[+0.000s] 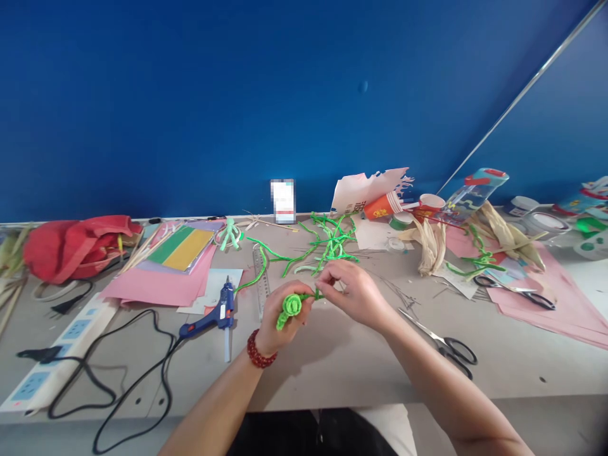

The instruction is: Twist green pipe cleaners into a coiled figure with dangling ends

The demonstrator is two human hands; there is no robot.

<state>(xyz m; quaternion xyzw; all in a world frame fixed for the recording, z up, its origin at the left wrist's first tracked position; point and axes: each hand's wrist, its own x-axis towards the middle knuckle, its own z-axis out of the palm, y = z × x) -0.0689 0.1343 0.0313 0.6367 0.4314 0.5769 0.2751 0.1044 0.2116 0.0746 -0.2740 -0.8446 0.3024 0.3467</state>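
Observation:
My left hand (281,320), with a red beaded bracelet on its wrist, is closed round a green pipe cleaner coil (291,306), whose spiral end faces up. A short green strand runs from it towards my right hand (354,292). Thumb and finger of that hand pinch the strand's end, just right of the left fingertips. Beyond both hands lies a tangled pile of green pipe cleaners (332,237). Left of it, one long bent green pipe cleaner (262,269) crosses a clear ruler (260,285).
A blue glue gun (213,316) lies left, its black cord looping to a power strip (57,354). Black-handled scissors (444,342) lie right; a second pair (515,291) sits on pink paper (560,316). Paper cups (384,206) and a phone (284,201) stand by the blue wall.

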